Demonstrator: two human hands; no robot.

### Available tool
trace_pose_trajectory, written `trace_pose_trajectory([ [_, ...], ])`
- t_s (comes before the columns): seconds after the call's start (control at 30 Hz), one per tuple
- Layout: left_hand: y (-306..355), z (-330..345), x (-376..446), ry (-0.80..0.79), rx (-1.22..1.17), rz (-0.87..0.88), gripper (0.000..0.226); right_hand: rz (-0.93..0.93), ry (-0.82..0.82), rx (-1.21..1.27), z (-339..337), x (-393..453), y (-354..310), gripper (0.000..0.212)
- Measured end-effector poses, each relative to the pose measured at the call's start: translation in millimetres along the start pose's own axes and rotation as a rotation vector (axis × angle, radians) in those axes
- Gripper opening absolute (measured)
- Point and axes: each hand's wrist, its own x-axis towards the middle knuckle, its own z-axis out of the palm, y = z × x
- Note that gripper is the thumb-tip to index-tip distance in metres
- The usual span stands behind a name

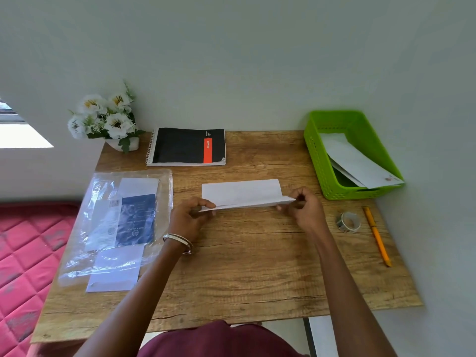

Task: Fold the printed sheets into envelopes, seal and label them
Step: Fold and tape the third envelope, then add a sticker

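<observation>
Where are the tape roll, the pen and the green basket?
tape roll (348, 222), head view, on its near rim
pen (376, 234), head view, mid-barrel
green basket (317, 155), head view, on its left wall

A room in a home: a small wooden table (257, 266) stands against a plain wall, its far left corner holding a pot of white flowers (105, 119), and a pink quilted mattress (28, 253) lies beside its left edge.

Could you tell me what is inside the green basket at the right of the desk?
The green basket holds white folded envelopes leaning over its near rim. How many lie there, and what lies beneath them, is hidden.
</observation>
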Motion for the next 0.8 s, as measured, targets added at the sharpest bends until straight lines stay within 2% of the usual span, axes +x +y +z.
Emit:
trace_pose_trajectory([
  [0.17, -5, -2, 1, -0.028, 0.023, 0.046, 0.022, -0.165, -0.049, -0.055, 1, 0, 0, 0.067],
  [0.3, -5, -4, 1, -0.088, 0.108, 0.095, 0.026, -0.279, -0.158, -0.116, -1, 4, 9, 0.04],
  [0.4, -1, -4, 3, -0.119, 0.142, 0.045, 0.018, -0.16, -0.196, -0.043, 1, 0, 5, 0.021],
  [0.47, 0, -1, 7, -0.101, 0.134, -0.051, 0.031, -0.06, -0.194, -0.035, 3, -1, 0, 0.013],
  [0.63, 4, 10, 18, 0.042, 0.113, -0.174, 0.051, -0.04, -0.116, -0.175, 8, 7, -5, 0.026],
  [0.73, 3, 15, 21, 0.084, 0.152, -0.177, 0.059, -0.053, -0.033, -0.276, 15, 11, -5, 0.038],
  [0.8, 0, 17, 21, 0.077, 0.208, -0.156, 0.062, -0.057, 0.016, -0.348, 22, 15, -3, 0.034],
])
